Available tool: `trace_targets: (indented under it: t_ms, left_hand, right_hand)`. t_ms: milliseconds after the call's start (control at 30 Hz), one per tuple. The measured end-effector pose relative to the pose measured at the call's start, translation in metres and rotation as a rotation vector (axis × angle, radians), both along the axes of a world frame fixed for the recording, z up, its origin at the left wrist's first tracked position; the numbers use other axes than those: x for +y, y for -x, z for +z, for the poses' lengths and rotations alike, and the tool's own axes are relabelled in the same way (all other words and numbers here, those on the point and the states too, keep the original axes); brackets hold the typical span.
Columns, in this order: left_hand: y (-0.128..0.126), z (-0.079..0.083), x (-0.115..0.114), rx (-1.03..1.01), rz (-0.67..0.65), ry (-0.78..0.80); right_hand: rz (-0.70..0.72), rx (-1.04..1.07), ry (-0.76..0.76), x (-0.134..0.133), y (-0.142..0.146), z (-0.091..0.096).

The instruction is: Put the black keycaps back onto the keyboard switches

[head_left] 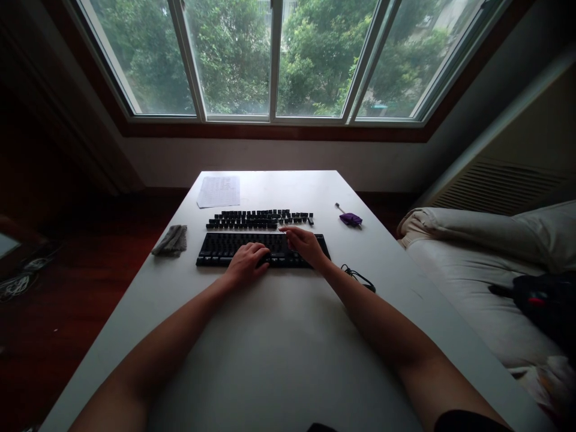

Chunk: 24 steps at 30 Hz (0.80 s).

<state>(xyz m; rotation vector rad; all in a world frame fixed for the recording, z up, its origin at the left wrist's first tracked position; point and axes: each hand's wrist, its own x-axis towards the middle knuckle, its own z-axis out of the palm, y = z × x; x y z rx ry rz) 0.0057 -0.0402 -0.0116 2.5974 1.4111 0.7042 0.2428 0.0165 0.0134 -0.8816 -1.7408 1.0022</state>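
Note:
A black keyboard (216, 251) lies on the white table, its long side toward me. My left hand (246, 261) rests on its front middle part, fingers stretched over the keys and thumb apart at the near edge. Above the right part of the keyboard, my right hand (303, 243) is closed in a pinch. Something thin seems to show at its fingertips, too small to name. Loose black keycaps (243, 220) stand in rows just behind the keyboard. My right hand and wrist hide some of its right side.
A grey cloth (173, 240) lies left of the keyboard, and a printed paper sheet (219, 192) at the back left. To the right are a small brush (338, 207), a purple cloth or pouch (351, 219) and a coiled black cable (360, 277). A window (272, 60) is beyond.

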Motion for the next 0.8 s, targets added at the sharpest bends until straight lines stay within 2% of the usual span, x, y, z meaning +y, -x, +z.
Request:
trace_targets:
  t_ms: [167, 467, 633, 800]
  left_hand:
    - [0.000, 0.002, -0.001, 0.005, -0.008, 0.004]
    - [-0.004, 0.007, -0.002, 0.011, 0.034, 0.014]
    - [-0.001, 0.009, -0.001, 0.043, 0.042, 0.011]
    - [0.001, 0.011, -0.001, 0.047, 0.049, 0.004]
  right_hand:
    - [0.034, -0.013, 0.064, 0.000, -0.002, -0.005]
    - [0.086, 0.194, 0.252, 0.000, 0.002, -0.006]
    - [0.100, 0.330, 0.413, 0.000, -0.004, -0.003]
    - [0.113, 0.430, 0.444, 0.002, -0.007, 0.001]
